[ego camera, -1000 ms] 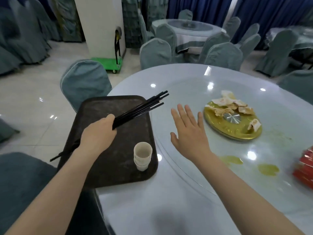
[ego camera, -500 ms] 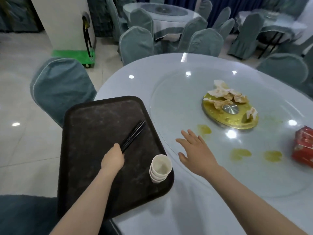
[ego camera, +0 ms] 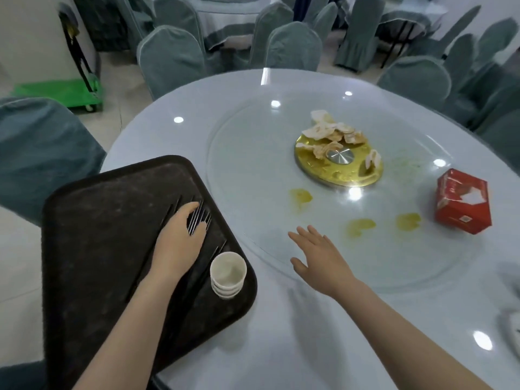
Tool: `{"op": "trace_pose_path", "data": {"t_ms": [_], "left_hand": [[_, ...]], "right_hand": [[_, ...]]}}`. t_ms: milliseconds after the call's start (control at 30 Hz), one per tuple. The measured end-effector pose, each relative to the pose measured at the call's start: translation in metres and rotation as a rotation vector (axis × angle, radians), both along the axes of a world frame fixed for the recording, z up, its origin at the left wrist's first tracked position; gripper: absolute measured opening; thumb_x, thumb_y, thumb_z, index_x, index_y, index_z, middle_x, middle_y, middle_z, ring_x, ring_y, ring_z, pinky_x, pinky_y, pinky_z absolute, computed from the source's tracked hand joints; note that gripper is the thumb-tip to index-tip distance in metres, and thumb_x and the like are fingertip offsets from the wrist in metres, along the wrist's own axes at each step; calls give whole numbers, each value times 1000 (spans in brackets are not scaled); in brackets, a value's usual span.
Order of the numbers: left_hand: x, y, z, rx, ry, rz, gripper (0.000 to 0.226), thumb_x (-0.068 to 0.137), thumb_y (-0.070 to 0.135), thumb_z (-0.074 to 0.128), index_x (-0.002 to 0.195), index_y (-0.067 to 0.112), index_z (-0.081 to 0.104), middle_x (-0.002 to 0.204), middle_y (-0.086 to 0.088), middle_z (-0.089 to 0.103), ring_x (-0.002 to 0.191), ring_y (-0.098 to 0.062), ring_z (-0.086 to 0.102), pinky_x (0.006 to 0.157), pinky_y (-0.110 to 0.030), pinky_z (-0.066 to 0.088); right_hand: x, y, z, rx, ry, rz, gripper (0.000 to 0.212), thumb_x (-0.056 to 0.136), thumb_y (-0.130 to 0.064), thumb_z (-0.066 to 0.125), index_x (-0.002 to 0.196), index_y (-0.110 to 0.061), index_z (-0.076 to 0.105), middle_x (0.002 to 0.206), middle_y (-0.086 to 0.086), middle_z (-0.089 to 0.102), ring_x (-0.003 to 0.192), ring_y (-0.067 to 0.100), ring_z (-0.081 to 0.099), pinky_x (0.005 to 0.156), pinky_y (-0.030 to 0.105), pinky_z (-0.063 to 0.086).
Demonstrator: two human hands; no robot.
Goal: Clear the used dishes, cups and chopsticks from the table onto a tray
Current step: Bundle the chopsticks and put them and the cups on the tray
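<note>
Left hand (ego camera: 180, 243) lies flat on chopsticks (ego camera: 197, 223) in our tray (ego camera: 92, 220) beside cups (ego camera: 228, 273); right hand (ego camera: 318, 257) spread, empty; scraps (ego camera: 332, 133) beyond tray remain.

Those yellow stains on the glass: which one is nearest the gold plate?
The yellow stain farthest left, just below the gold plate's left edge. The other two lie lower, side by side, closer to the red box.

head view, looking down, table (ego camera: 197, 114) close
</note>
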State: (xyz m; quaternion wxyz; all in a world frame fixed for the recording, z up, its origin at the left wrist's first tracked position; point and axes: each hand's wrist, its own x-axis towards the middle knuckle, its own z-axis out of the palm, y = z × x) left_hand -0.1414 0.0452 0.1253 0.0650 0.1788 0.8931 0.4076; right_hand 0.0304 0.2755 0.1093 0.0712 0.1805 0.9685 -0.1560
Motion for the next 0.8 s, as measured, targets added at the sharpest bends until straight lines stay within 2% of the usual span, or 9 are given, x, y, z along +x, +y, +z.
{"op": "trace_pose_path", "data": {"t_ms": [167, 300, 567, 700, 800], "left_hand": [[52, 55, 29, 5, 54, -270, 48, 95, 22, 56, 142, 25, 45, 143, 12, 48, 132, -10, 43, 101, -19, 28], [101, 111, 34, -87, 149, -426, 49, 96, 24, 54, 144, 24, 41, 147, 11, 45, 133, -11, 42, 102, -20, 28], [211, 212, 16, -192, 122, -551, 49, 96, 23, 55, 143, 26, 42, 147, 8, 46, 132, -14, 44, 104, -24, 31], [260, 259, 3, -217, 123, -626, 50, 96, 24, 55, 144, 26, 42, 148, 10, 44, 134, -12, 42, 102, -18, 27], [292, 292, -5, -251, 124, -681, 50, 97, 25, 54, 144, 26, 40, 149, 10, 42, 134, -11, 41, 102, -18, 27]], "right_hand": [[50, 31, -3, -100, 86, -131, 57, 96, -33, 47, 149, -26, 26, 158, -4, 21, 147, 15, 7, 118, 34, 13], [110, 73, -6, -147, 177, -241, 54, 95, -31, 51, 146, -26, 34, 155, -3, 28, 146, 13, 11, 116, 28, 15], [246, 159, -20, -185, 222, -413, 46, 94, -28, 53, 139, -26, 44, 149, -8, 39, 144, 10, 18, 113, 24, 18], [314, 195, -33, -203, 244, -493, 42, 94, -24, 54, 136, -24, 48, 144, -8, 45, 143, 11, 23, 110, 22, 19], [357, 221, -39, -197, 274, -579, 37, 92, -20, 57, 129, -20, 54, 134, -7, 53, 135, 15, 37, 105, 25, 28]]}}
